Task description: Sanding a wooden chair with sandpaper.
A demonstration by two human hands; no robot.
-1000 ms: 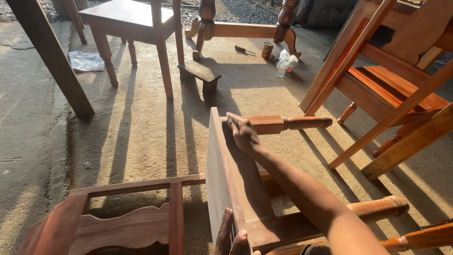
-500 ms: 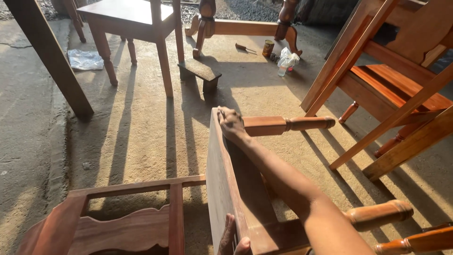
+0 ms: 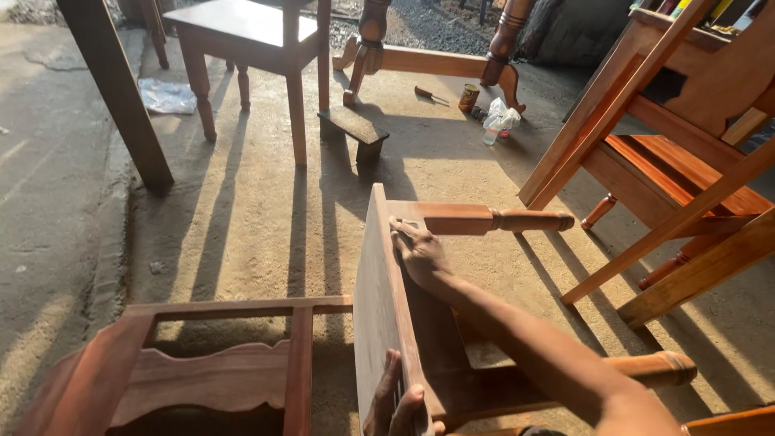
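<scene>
the right hand lies palm-down on the top edge of the chair seat, fingers curled over the rim near its far corner, gripping or pressing it; whether anything small sits under the palm cannot be told. the left hand is at 6 o'clock from the right, low at the frame's bottom, fingers wrapped round the near end of the same edge. the seat belongs to a chair tipped on its side: the board stands on edge, its long axis running from 6 toward 12 o'clock, so both hands sit on one line along it, the left nearer the body, the right far out with the arm stretched over the seat's right face. a turned leg juts toward 3 o'clock from the far corner, just beside the right hand's fingertips; a second leg juts the same way lower down, at 4 o'clock from that hand, under the forearm. at 8 o'clock lies the chair back, flat and low. well apart at 12 o'clock stand a table, a small bench, a tin and a plastic bag; other chairs lean at 2 o'clock.
</scene>
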